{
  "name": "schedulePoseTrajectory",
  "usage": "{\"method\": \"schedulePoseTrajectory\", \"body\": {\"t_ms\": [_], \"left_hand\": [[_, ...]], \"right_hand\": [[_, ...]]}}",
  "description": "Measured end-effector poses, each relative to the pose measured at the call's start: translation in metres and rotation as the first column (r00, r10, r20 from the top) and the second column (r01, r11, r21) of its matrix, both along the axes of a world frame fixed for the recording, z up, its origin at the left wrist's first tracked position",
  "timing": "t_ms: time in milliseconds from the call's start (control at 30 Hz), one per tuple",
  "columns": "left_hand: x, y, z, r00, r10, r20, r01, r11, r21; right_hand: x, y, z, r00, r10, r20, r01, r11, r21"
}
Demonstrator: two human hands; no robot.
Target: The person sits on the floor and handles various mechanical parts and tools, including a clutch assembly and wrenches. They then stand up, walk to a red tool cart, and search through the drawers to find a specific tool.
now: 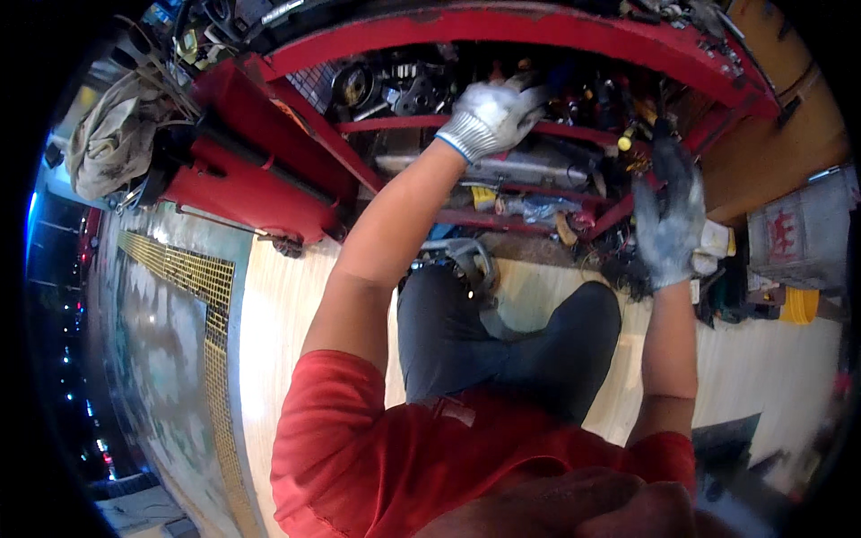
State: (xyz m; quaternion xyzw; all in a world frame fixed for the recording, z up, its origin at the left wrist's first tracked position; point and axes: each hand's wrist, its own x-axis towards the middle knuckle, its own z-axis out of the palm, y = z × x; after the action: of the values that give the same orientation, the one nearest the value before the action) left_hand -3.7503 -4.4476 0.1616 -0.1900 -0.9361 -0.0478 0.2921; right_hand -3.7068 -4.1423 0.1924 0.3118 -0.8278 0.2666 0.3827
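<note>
Red-painted metal rack with a curved-looking top rail (502, 25) stands directly ahead of the seated or crouching person, its open shelves crowded with tools and mechanical parts. The left hand, in a white knitted glove with a blue-edged cuff (491, 117), reaches over the rack's middle rail, a little left of the shelf's midpoint; its fingertips go in among dark items, and I cannot tell whether they hold anything. Toward the shelf's left end, just beside that hand, sits a black ring-shaped mechanical part (356, 86).

At the rack's right corner, the right hand, in a greyish-white glove with darkened fingers (668, 229), is raised with fingers extended and the thumb side apart, with nothing visible in its grasp. Near its fingers, by the right end of the middle rail, shows a small round yellow tool end (625, 143).

Below that rail lies a long silvery metal piece (525, 169); lower still, toward the right post, is a crumpled bluish clear plastic bag (549, 209). A large red metal housing (247, 193) stands beyond the rack's left edge.
</note>
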Motion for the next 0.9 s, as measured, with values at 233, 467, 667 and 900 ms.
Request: {"method": "schedulePoseTrajectory", "body": {"t_ms": [233,467,667,900], "left_hand": [[0.004,0.003,-0.001,0.999,-0.015,0.043,0.012,0.998,0.065],[0.001,-0.001,0.001,0.994,-0.1,-0.053,0.108,0.974,0.197],[0.006,-0.006,-0.009,0.996,0.035,-0.081,-0.01,0.956,0.292],[0.012,0.0,-0.01,0.994,0.111,0.006,-0.111,0.988,0.103]], "right_hand": [[-0.035,-0.061,0.038,1.0,-0.013,-0.011,0.016,0.897,0.442],[-0.116,-0.121,0.038,0.985,0.016,0.173,-0.136,0.69,0.711],[-0.146,-0.129,0.022,0.999,0.014,0.051,-0.048,0.653,0.756],[-0.084,-0.101,0.03,0.964,0.241,0.115,-0.265,0.906,0.329]]}}
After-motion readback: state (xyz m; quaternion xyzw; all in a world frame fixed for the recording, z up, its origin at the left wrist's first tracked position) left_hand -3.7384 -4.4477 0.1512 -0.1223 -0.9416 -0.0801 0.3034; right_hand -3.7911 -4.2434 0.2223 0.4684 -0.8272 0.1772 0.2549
